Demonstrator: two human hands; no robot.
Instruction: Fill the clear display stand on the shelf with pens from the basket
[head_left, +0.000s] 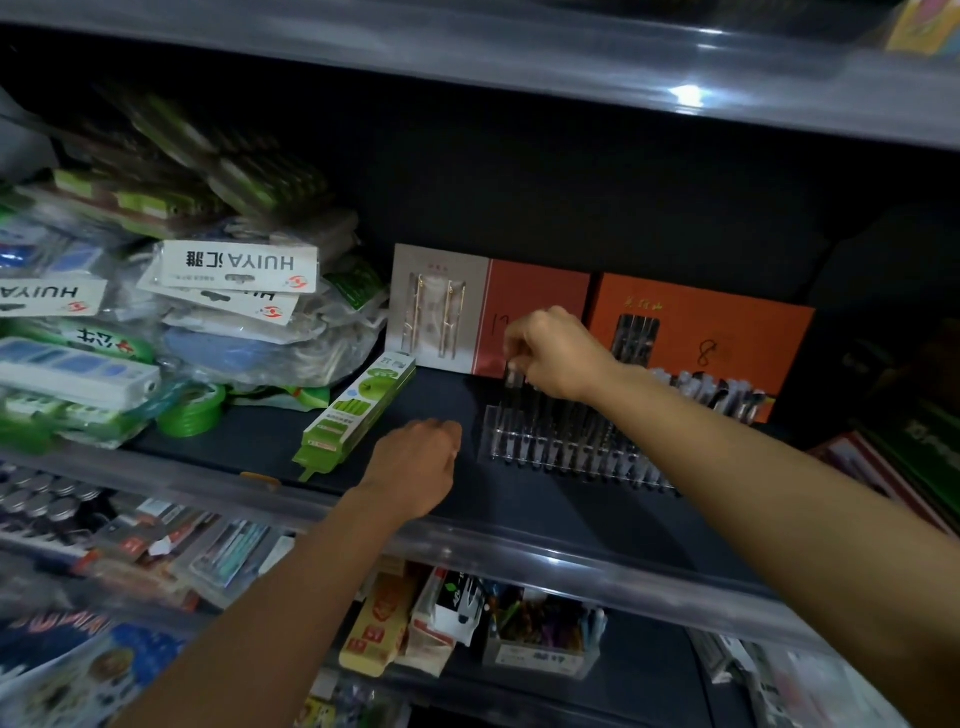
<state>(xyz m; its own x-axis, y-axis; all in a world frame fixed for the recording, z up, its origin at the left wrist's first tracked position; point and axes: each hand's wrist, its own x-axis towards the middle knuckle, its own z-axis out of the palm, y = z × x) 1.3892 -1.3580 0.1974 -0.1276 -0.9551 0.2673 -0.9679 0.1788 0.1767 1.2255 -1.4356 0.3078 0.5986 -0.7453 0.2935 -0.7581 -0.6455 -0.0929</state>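
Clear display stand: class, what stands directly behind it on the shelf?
Behind the clear display stand stand two orange boxes, upright at the shelf's back. The right hand covers part of the left box.

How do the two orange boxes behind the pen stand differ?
The left orange box is half pale, with gold pens in a window, and has "17" handwritten on it; the right orange box is all orange, with dark pens and an "8". The right hand overlaps the left box only. Both lean upright at the shelf's back.
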